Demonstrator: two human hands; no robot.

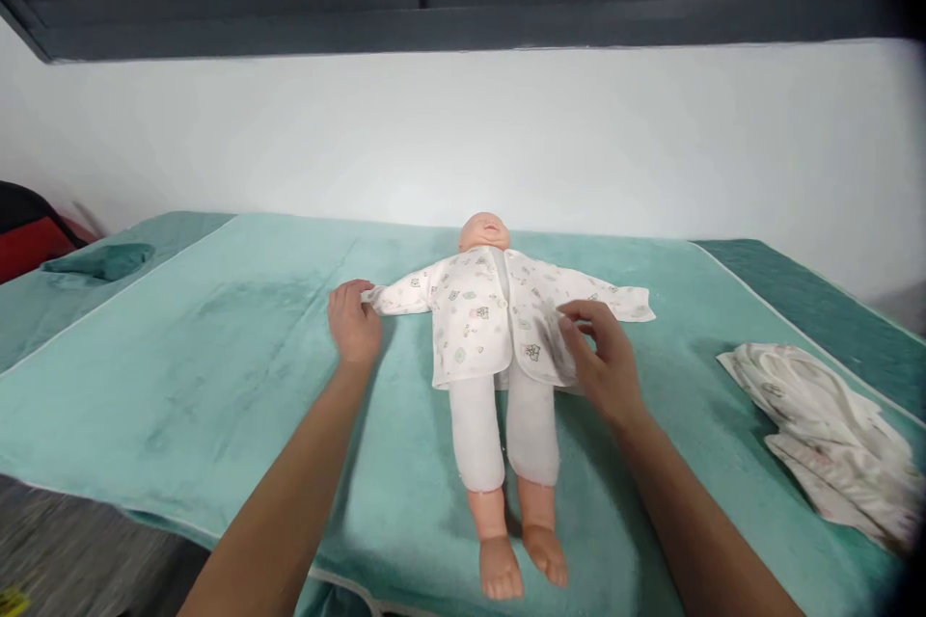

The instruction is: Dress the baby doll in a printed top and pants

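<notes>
A baby doll (483, 231) lies on its back, head toward the wall and bare feet toward me. It has on a white printed jacket (474, 313) that is parted down the front, with the sleeves spread sideways. My left hand (354, 323) is closed around the cuff of the sleeve on the left. Over the jacket's right side hovers my right hand (600, 352), fingers bent, thumb and index finger slightly apart, with nothing visible between them. The right sleeve (628, 302) lies flat, and no hand shows at its cuff. White cloth legs (476, 434) show below the jacket.
A green padded cover (217, 386) spreads under the doll. To the right lies a heap of white printed cloth (839, 434). A red and black item (33, 236) stands at the far left. Behind the bed is a white wall (463, 135) below a dark window frame (405, 14).
</notes>
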